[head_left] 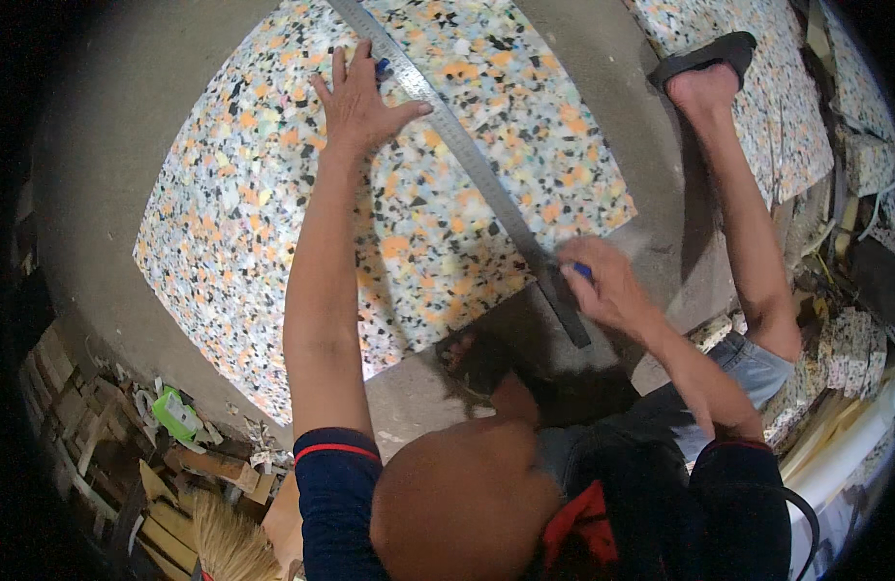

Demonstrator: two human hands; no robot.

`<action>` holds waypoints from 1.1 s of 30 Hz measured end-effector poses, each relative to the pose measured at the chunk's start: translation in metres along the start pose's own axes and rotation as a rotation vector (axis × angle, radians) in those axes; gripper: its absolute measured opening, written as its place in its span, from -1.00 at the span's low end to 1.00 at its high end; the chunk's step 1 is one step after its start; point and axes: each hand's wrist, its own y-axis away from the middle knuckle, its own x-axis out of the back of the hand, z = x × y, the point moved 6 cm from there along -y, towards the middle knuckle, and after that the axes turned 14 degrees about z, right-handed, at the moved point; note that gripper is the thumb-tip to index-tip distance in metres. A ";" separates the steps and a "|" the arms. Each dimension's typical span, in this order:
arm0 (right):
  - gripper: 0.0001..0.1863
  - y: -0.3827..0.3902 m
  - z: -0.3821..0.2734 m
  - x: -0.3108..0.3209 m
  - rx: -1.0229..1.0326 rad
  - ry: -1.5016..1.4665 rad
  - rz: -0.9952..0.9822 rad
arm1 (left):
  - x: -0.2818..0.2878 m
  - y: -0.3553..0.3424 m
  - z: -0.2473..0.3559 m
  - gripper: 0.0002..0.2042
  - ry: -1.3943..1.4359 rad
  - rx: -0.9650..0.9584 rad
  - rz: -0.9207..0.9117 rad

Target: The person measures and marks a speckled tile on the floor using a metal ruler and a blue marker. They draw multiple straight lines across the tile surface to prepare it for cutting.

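A large foam sheet [234, 213], speckled white, orange, black and grey, lies flat on the floor. Across it slants a long metal ruler [477, 169], its near end reaching past the sheet's edge over the floor. My left hand [355, 102] lies with fingers spread on the sheet, its thumb touching the ruler. Beside its index finger is a small blue item [382, 67], too small to name. Close to the ruler's near end, my right hand [607, 290] is closed around a small blue tool [582, 271], mostly hidden by the fingers and slightly blurred.
Another speckled foam sheet [786, 107] lies at the far right, beneath my sandalled foot [704, 73]. Foam offcuts [854, 353] are piled along the right. At lower left are wood scraps, a green packet [176, 414] and a straw broom [230, 537].
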 end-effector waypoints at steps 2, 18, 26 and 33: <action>-0.84 0.016 0.002 0.008 -0.038 0.013 0.020 | 0.006 0.010 0.011 0.17 0.087 0.062 0.005; -0.48 -0.027 0.036 -0.063 -0.428 0.512 -0.099 | 0.089 0.333 0.066 -0.72 0.029 -0.044 -0.529; -0.62 -0.048 0.008 0.031 -0.451 0.327 0.188 | 0.096 0.323 0.091 -0.52 -0.011 0.032 -0.868; -0.69 -0.057 -0.059 0.079 -0.232 0.296 0.290 | 0.179 0.279 0.106 -0.68 0.494 0.237 0.069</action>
